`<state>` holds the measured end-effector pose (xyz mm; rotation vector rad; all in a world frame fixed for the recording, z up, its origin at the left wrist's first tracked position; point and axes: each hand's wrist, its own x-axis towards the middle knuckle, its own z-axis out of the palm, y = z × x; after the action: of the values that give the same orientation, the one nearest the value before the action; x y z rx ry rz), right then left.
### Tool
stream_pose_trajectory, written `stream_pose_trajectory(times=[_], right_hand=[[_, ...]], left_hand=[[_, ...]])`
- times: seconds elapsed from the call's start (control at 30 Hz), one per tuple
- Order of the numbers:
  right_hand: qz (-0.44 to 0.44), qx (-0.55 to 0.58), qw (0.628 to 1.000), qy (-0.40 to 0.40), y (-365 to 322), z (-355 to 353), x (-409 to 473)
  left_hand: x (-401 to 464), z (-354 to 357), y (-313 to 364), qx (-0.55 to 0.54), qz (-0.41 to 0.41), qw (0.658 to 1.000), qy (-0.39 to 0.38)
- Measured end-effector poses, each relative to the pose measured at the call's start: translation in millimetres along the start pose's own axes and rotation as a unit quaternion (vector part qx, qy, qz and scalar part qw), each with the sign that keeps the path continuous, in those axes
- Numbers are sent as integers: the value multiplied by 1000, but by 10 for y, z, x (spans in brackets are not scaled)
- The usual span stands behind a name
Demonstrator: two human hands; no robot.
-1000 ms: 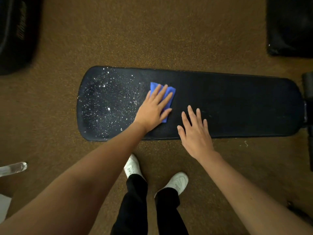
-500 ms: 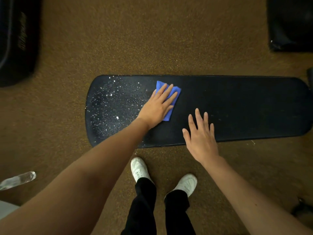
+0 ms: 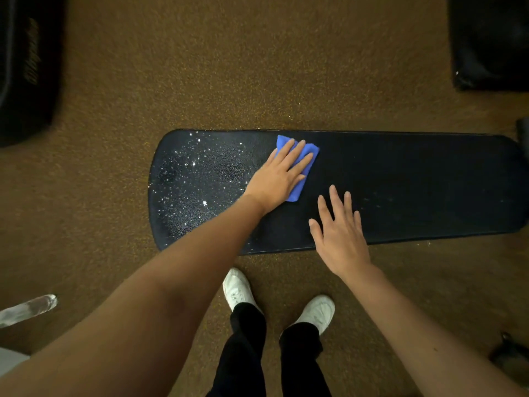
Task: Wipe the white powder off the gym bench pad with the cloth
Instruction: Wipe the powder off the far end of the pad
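A long black bench pad [image 3: 415,184] lies across the view over brown carpet. White powder [image 3: 197,179] speckles its left end; the right part looks dark and mostly clean. My left hand [image 3: 279,176] lies flat on a folded blue cloth [image 3: 303,164], pressing it to the pad near the far edge, just right of the powder. My right hand [image 3: 340,233] rests with fingers spread at the pad's near edge, holding nothing.
My two white shoes [image 3: 237,287] stand on the carpet just below the pad. A black padded object [image 3: 25,67] sits at the far left, another [image 3: 492,41] at the top right. A clear bottle [image 3: 28,309] lies at the lower left.
My head has shifted, so the pad sits lower and further right in view. The left hand with the cloth has edged slightly toward the pad's far edge. The right hand stays put.
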<state>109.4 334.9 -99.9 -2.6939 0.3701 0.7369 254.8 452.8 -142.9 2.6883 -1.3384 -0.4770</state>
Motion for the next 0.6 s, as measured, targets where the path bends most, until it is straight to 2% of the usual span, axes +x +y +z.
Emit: stream_pose_trajectory(times=[0.07, 0.17, 0.3, 0.43, 0.6], right_hand=[[-3, 1, 1000, 0, -7, -1, -2], [-3, 1, 1000, -3, -4, -2, 3], [-8, 3, 1000, 18, -111, -89, 43], [-55, -4, 995, 86, -402, -177, 238], [-84, 4, 991, 107, -798, -228, 751]], left_hand=[[26, -27, -139, 9, 0, 1000, 1], [66, -53, -241, -8, -98, 995, 35], [116, -87, -55, -71, -208, 975, 35], [44, -291, -55, -199, -235, 945, 106], [-389, -347, -566, -175, -251, 936, 173]])
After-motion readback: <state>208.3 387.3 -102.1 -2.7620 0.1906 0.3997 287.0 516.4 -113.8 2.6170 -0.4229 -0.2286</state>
